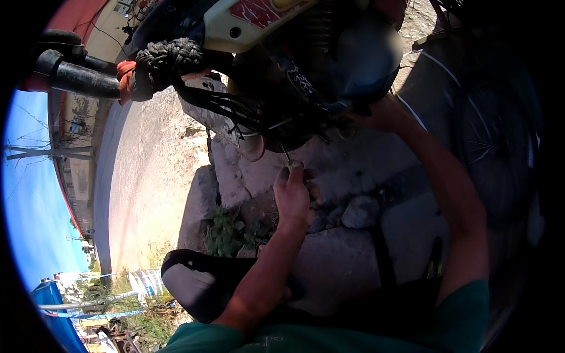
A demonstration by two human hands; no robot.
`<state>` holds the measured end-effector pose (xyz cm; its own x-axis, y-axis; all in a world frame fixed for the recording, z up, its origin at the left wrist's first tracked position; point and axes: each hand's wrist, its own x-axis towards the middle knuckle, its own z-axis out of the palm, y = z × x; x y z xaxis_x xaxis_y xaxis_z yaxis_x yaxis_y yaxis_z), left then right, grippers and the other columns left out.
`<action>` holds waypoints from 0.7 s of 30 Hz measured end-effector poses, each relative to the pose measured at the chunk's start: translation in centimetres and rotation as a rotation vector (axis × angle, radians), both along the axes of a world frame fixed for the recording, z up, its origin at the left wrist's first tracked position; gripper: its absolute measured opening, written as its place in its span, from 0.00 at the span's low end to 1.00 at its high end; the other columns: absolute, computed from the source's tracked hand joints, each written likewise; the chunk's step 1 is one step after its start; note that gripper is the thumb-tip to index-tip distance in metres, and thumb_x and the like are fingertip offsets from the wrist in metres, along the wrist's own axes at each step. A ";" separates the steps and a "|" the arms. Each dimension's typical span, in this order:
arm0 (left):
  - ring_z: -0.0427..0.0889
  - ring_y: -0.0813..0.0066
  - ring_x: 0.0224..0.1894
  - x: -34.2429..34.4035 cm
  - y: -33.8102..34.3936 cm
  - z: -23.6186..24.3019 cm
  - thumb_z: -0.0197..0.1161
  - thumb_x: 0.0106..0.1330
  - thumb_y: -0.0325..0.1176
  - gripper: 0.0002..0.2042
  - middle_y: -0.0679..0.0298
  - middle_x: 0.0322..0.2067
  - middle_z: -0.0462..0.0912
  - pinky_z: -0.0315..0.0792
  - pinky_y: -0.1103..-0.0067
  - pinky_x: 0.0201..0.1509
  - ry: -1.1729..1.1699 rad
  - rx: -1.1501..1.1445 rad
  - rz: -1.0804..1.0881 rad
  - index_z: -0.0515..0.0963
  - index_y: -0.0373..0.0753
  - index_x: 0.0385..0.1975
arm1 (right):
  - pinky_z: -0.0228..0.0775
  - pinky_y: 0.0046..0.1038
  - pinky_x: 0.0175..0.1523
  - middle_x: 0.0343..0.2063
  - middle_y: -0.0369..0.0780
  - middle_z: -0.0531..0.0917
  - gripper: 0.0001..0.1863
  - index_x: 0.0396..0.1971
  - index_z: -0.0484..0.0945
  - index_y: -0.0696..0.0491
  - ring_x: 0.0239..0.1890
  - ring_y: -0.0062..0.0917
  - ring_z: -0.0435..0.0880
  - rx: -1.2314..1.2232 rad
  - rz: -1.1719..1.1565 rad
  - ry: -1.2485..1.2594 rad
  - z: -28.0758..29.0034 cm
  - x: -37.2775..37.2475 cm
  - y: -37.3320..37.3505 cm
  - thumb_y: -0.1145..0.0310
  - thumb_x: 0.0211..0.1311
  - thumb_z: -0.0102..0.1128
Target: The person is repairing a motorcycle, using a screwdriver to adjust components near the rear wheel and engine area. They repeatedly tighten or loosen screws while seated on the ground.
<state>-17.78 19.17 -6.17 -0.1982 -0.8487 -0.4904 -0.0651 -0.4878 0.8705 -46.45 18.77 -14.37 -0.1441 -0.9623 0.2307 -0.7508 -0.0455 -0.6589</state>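
A two-wheeler (253, 17) with a cream-and-red panel fills the top of the head view, its shadowed underside hung with black cables (218, 106). Below them my left hand (292, 188) grips a slim screwdriver (286, 154), whose metal shaft points up into the dark machinery. My right hand (379, 115) reaches in at the lower right side of the machine; its fingers are lost in shadow, so I cannot see what they touch.
Cracked paving (329, 259) with loose stones (359, 212) and weeds (226, 235) lies below. My bent knee (194, 273) is at lower left. A sunlit road (141, 176) runs to the left; a bicycle wheel (494, 147) stands in shade at right.
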 end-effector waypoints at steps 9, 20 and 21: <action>0.67 0.78 0.16 3.0 -2.8 2.6 0.52 0.72 0.36 0.12 0.59 0.32 0.77 0.62 0.77 0.16 -0.068 0.118 -0.154 0.71 0.34 0.46 | 0.77 0.34 0.50 0.41 0.37 0.87 0.16 0.46 0.85 0.36 0.46 0.31 0.85 -0.024 0.018 -0.034 0.3 -0.2 0.9 0.54 0.56 0.67; 0.65 0.75 0.20 -4.1 -0.8 -0.5 0.54 0.68 0.38 0.07 0.63 0.28 0.73 0.58 0.77 0.22 0.452 0.326 0.153 0.70 0.41 0.36 | 0.76 0.36 0.49 0.41 0.40 0.86 0.22 0.48 0.82 0.45 0.44 0.35 0.85 -0.090 -0.015 -0.073 -0.2 -0.5 0.7 0.55 0.52 0.71; 0.64 0.75 0.21 -4.9 -0.9 -1.1 0.54 0.67 0.39 0.07 0.64 0.28 0.73 0.58 0.76 0.23 0.556 0.354 0.129 0.70 0.42 0.35 | 0.76 0.36 0.49 0.41 0.41 0.86 0.23 0.48 0.81 0.46 0.44 0.36 0.85 -0.120 -0.022 -0.060 -0.2 -0.6 0.6 0.54 0.52 0.71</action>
<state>-22.72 18.29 -7.24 -0.4096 -0.6895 -0.5973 0.4250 -0.7236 0.5439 -47.09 19.35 -14.59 -0.1815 -0.9249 0.3340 -0.7120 -0.1107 -0.6934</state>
